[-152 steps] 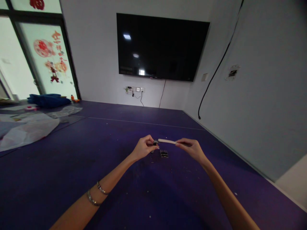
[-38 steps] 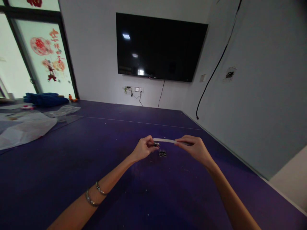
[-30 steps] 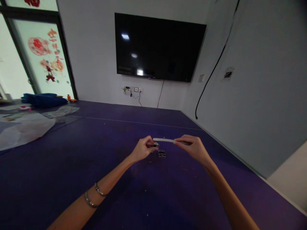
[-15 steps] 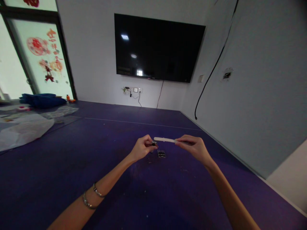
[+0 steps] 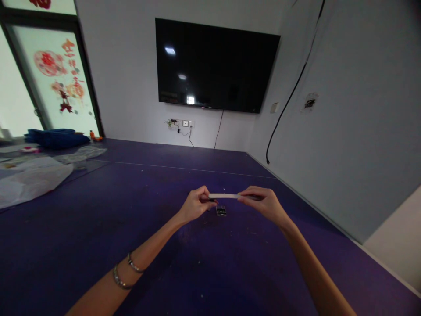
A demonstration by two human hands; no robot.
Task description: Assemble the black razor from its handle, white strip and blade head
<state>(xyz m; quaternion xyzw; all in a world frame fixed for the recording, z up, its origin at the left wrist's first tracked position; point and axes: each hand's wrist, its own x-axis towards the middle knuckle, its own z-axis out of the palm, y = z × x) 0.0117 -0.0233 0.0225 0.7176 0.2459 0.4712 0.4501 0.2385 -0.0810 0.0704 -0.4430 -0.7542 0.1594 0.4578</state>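
Observation:
My left hand (image 5: pixel 196 202) pinches a small dark piece (image 5: pixel 212 200) between thumb and fingers. The fingers and a white stick hide most of it. In my right hand (image 5: pixel 261 200) is this slim, slightly curved white stick (image 5: pixel 224 196), gripped near its right end. It lies almost level, and its left end reaches the small piece at my left fingertips; whether they touch I cannot tell. Just below the stick, a small dark, square, circuit-board-like thing (image 5: pixel 221 211) rests on the purple surface (image 5: pixel 210 263).
White plastic sheeting (image 5: pixel 36 177) and a dark blue cloth heap (image 5: pixel 57 137) lie at the far left, with a small orange object (image 5: pixel 94 136) beside them. A black cable (image 5: pixel 289 101) hangs at the right wall. A television (image 5: pixel 217 66) is on the back wall.
The white stick's left end has come down onto or over the small piece in my left hand, now covering more of it. My right hand has shifted slightly left.

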